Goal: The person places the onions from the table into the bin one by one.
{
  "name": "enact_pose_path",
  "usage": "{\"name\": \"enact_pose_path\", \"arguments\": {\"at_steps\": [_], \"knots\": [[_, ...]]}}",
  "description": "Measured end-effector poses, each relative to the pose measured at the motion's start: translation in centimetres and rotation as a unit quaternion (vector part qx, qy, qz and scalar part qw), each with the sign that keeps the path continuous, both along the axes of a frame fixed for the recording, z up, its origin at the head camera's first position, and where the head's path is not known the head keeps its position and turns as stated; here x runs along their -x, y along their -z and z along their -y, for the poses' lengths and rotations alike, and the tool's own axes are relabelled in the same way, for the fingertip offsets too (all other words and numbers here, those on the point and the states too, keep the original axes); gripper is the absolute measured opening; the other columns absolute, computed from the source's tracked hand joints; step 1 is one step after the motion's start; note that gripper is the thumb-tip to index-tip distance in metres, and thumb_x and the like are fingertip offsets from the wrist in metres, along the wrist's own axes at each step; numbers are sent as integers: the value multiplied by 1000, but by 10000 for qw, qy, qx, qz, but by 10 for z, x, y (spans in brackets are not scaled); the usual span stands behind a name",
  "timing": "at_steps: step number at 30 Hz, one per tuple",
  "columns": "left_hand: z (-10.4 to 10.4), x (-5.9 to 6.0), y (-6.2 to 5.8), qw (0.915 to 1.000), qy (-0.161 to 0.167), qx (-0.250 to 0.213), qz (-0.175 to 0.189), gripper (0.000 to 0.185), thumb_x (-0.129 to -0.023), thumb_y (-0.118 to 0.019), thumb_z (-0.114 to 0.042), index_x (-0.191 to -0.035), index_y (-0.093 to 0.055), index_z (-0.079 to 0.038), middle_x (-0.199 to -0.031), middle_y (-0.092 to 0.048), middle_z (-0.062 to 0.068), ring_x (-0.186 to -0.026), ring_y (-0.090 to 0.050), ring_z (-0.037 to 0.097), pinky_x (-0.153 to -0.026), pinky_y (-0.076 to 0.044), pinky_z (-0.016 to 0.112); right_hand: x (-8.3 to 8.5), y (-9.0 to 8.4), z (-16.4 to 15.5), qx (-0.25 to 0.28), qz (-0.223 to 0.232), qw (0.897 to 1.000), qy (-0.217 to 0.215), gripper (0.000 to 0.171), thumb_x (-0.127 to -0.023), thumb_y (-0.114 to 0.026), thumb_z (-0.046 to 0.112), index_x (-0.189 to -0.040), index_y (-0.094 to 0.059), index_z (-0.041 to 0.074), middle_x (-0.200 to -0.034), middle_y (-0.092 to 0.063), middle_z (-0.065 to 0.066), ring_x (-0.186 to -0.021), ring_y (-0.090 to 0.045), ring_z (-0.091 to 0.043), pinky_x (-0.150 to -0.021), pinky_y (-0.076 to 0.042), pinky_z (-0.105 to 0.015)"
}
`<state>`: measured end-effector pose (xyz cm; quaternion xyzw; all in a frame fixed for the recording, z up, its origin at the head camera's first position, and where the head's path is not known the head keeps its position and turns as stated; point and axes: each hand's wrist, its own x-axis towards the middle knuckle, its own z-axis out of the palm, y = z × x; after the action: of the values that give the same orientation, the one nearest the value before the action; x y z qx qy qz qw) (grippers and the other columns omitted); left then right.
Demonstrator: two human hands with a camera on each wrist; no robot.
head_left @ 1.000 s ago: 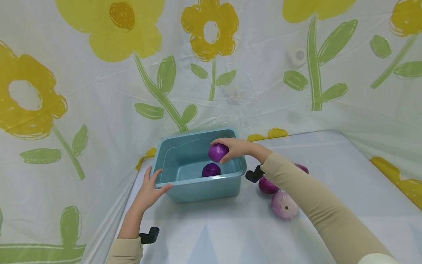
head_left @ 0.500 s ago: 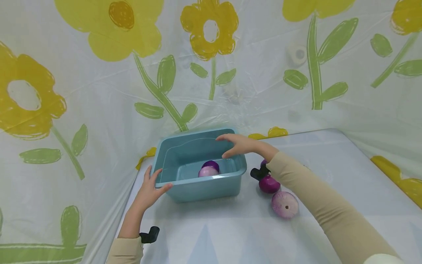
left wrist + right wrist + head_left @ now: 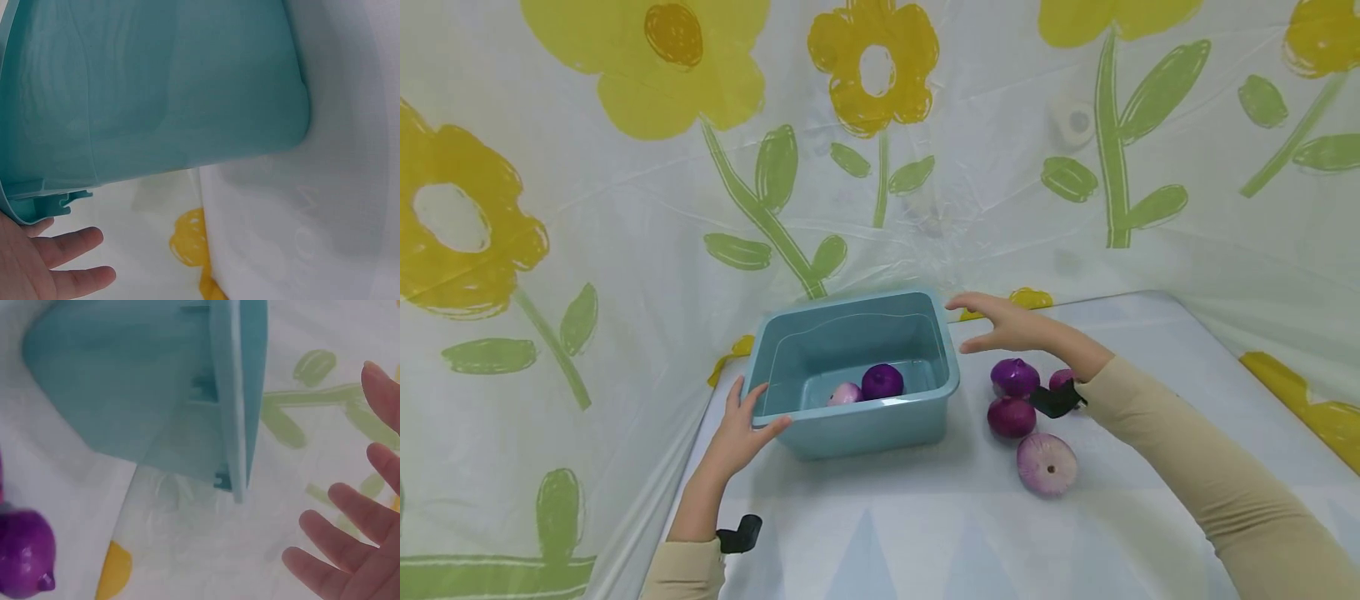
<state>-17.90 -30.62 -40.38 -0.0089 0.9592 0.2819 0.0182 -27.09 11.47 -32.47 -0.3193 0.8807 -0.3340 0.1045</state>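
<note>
while the left hand (image 3: 737,433) rests against the near left corner of a teal plastic tub (image 3: 865,421), thumb on the rim and fingers loosely spread, the right hand (image 3: 1007,327) hovers just beside the tub's right edge, fingers straight and holding nothing. inside the tub lie a dark purple onion (image 3: 882,381) and a paler one (image 3: 845,394), touching. four more purple onions (image 3: 1011,417) sit clustered on the white table (image 3: 925,517) to the tub's right, below the right wrist. a flower-printed sheet (image 3: 625,167) hangs behind.
</note>
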Motion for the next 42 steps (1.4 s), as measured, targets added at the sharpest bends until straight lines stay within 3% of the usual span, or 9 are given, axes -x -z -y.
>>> {"name": "enact_pose_path", "arguments": {"at_steps": [11, 15, 19, 22, 28, 33, 42], "knots": [[-1, -1, 0, 10000, 1, 3, -70, 87, -81, -59, -55, -143, -24, -6, -151, 9, 19, -128, -26, 49, -92, -36, 62, -32, 33, -50, -225, -454, 9980, 373, 70, -78, -72, 31, -134, -41, 5, -140, -35, -20, -131, -27, -40, -101, -26, -60], [-2, -2, 0, 10000, 0, 3, -74, 87, -81, -59, -56, -143, -24, -6, -151, 9, 19, -128, -26, 50, -91, -35, 63, -42, 55, -63, -159, -648, 9972, 347, 68, -77, -72, 32, -131, -44, 1, -136, -38, -24, -126, -31, -43, -98, -28, -62], [-3, -2, 0, 10000, 13, -1, -61, 87, -81, -59, -55, -143, -23, -6, -151, 9, 19, -128, -26, 50, -91, -35, 63, -56, 80, -74, -130, -566, 9975, 394, 67, -77, -72, 33, -129, -45, 0, -132, -41, -25, -123, -35, -44, -94, -33, -61], [-3, -3, 1, 10000, 5, -32, -23, 87, -81, -58, -55, -144, -23, -7, -151, 9, 18, -128, -25, 50, -92, -35, 63, -67, 97, -79, -180, -390, 9977, 534, 67, -76, -73, 34, -128, -46, 2, -131, -44, -22, -122, -36, -43, -93, -35, -61], [-1, -5, 1, 10000, -11, -76, 7, 86, -82, -58, -55, -144, -22, -8, -151, 10, 18, -130, -23, 49, -93, -34, 63, -87, 133, -83, -250, -504, 9971, 507, 65, -73, -75, 37, -123, -50, 3, -124, -47, -22, -115, -41, -44, -86, -40, -61], [-2, -5, 2, 10000, -17, -59, 4, 87, -81, -58, -55, -144, -22, -8, -151, 10, 18, -129, -24, 49, -93, -34, 63, -98, 159, -85, -286, -654, 9965, 444, 63, -71, -76, 34, -120, -52, 3, -116, -50, -17, -107, -48, -38, -83, -45, -55], [-3, -4, 1, 10000, -35, -33, 14, 87, -81, -59, -55, -144, -23, -7, -151, 9, 18, -129, -24, 49, -93, -34, 63, -103, 174, -87, -52, 147, 9982, 579, 77, -70, -76, 33, -129, -42, -2, -124, -49, -23, -113, -46, -42, -87, -42, -56]]}}
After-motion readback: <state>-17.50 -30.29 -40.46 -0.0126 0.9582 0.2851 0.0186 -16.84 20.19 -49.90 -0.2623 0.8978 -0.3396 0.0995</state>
